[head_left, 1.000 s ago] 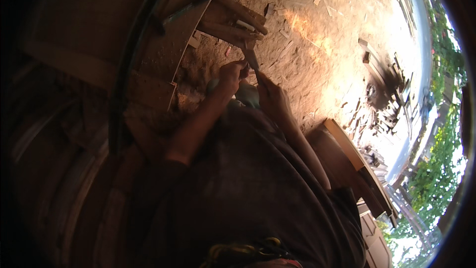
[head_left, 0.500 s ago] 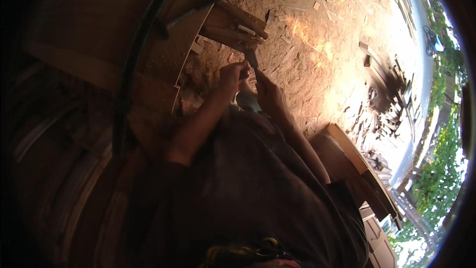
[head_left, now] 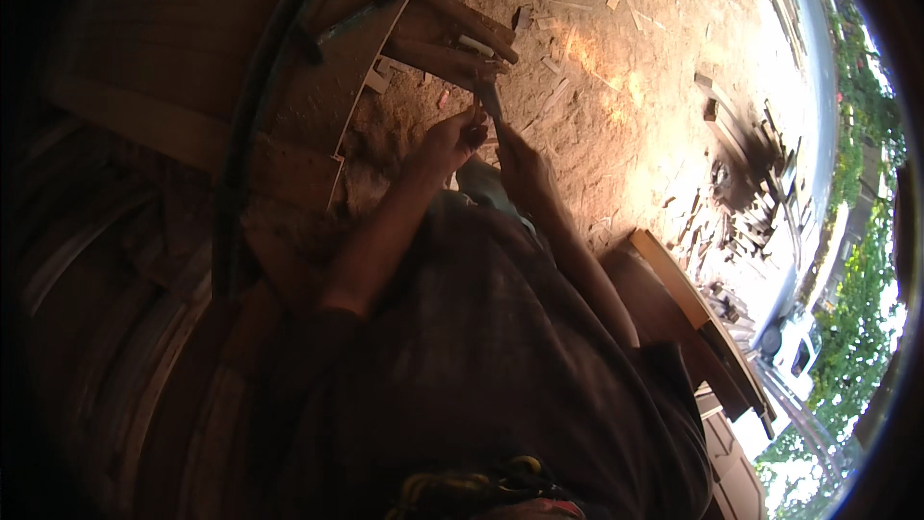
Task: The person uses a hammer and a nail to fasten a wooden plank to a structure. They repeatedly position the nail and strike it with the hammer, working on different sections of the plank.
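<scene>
Left hand (head_left: 454, 141): fingers curled in narrow, just beside the tool; cannot tell if they pinch anything. Right hand (head_left: 523, 168): wrapped around the lower end of the tool (head_left: 489, 96), a flat, narrow, blade-like piece pointing away from the body. The tool's exposed length lies ahead of the right hand, its far end in line with the end of the lower of 2 timbers.

Handling (judgement): grip firmly low down, keep the left fingertips off any edge, work in short controlled strokes directed away from the legs, and turn slightly toward the light.

Nearer the body: shirt (head_left: 462, 347), with a yellow-and-dark cord (head_left: 452, 486) at the bottom. Left: board (head_left: 298, 169), curved dark bar (head_left: 252, 125) above it. Ahead: the 2 timbers (head_left: 438, 62) over the dirt floor (head_left: 587, 125). Farther right: scrap pile (head_left: 760, 221), then foliage (head_left: 857, 327).

Limits: the right fingers cover the tool's grip, so its type is uncertain. Its far end blends into the timber; contact or gap, cannot tell. Left fingertips are dark and small. The lower left is deep shadow; the bright right side is washed out, and the rim cuts off the foliage.
</scene>
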`<state>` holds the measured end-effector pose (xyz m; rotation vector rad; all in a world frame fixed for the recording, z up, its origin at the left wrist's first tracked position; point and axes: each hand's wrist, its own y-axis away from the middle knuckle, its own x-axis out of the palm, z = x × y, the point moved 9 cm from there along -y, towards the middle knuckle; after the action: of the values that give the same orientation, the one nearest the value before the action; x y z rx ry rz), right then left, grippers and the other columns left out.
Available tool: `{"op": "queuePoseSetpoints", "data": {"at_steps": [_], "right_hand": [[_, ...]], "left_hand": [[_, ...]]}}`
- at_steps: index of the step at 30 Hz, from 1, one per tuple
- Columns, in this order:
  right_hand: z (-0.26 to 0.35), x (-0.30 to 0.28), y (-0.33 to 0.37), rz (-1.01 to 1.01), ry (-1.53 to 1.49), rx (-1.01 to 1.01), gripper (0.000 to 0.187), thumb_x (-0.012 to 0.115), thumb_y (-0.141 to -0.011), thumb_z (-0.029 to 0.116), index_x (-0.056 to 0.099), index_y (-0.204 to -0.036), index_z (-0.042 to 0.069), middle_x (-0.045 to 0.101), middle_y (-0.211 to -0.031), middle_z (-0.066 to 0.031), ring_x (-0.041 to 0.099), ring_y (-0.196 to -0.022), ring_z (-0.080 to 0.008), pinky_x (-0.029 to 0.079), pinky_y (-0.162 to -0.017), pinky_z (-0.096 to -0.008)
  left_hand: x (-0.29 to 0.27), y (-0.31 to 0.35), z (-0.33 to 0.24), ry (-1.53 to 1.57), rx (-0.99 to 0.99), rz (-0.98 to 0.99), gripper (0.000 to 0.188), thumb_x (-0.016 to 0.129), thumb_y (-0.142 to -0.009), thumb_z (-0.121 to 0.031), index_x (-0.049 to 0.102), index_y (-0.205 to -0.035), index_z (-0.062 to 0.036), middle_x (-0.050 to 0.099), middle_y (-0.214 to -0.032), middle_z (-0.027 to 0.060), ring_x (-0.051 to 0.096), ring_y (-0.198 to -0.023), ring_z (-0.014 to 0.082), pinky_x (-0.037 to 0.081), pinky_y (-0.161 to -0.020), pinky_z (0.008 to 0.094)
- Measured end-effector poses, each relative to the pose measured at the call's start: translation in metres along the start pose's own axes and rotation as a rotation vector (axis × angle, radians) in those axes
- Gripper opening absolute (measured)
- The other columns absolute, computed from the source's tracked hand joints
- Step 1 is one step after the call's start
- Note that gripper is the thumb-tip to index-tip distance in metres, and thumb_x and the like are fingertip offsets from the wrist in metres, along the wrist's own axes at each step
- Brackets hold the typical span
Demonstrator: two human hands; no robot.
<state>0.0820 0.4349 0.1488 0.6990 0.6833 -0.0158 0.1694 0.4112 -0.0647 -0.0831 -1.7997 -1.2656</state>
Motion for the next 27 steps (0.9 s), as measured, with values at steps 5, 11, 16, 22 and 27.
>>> {"op": "queuePoseSetpoints", "data": {"at_steps": [5,11,16,22,27], "right_hand": [[0.013,-0.004,0.009,-0.109,0.069,-0.210,0.043,0.056,-0.099,0.024,0.058,-0.141,0.014,0.070,-0.102,-0.0279,0.072,-0.098,-0.0392,0.055,-0.079,-0.0467],[0.024,-0.006,0.016,-0.175,0.138,-0.338,0.043,0.054,-0.099,0.021,0.058,-0.140,0.012,0.070,-0.104,-0.0278,0.071,-0.098,-0.0400,0.056,-0.082,-0.0480],[0.007,0.004,-0.033,-0.049,0.106,-0.133,0.044,0.053,-0.098,0.021,0.058,-0.140,0.011,0.071,-0.107,-0.0266,0.071,-0.100,-0.0405,0.057,-0.085,-0.0467],[-0.033,0.009,-0.043,-0.184,0.100,-0.213,0.042,0.058,-0.098,0.025,0.060,-0.138,0.011,0.070,-0.103,-0.0282,0.071,-0.096,-0.0409,0.057,-0.079,-0.0468],[0.012,-0.011,0.013,-0.094,0.111,-0.220,0.039,0.059,-0.098,0.022,0.062,-0.136,0.011,0.071,-0.098,-0.0256,0.073,-0.088,-0.0399,0.057,-0.074,-0.0458]], "left_hand": [[0.006,0.005,-0.008,-0.270,0.136,-0.070,0.021,0.064,-0.100,-0.016,0.069,-0.103,0.0046,0.070,-0.090,0.0108,0.066,-0.070,0.0177,0.058,-0.066,0.0315],[0.009,0.014,-0.020,-0.392,0.210,-0.227,0.024,0.068,-0.097,-0.019,0.070,-0.102,0.0048,0.071,-0.086,0.0095,0.068,-0.066,0.0179,0.056,-0.062,0.0298],[0.011,0.014,-0.005,-0.374,0.117,-0.118,0.024,0.066,-0.099,-0.020,0.068,-0.103,0.0035,0.069,-0.089,0.0104,0.068,-0.076,0.0175,0.056,-0.064,0.0288],[0.007,0.003,0.009,0.002,-0.157,0.061,0.018,0.067,-0.099,-0.017,0.068,-0.107,0.0001,0.069,-0.094,0.0054,0.064,-0.072,0.0144,0.058,-0.070,0.0267],[-0.006,0.006,0.001,-0.100,-0.010,-0.164,0.013,0.060,-0.101,-0.012,0.064,-0.108,-0.0015,0.065,-0.096,0.0084,0.065,-0.079,0.0196,0.059,-0.071,0.0307]]}}
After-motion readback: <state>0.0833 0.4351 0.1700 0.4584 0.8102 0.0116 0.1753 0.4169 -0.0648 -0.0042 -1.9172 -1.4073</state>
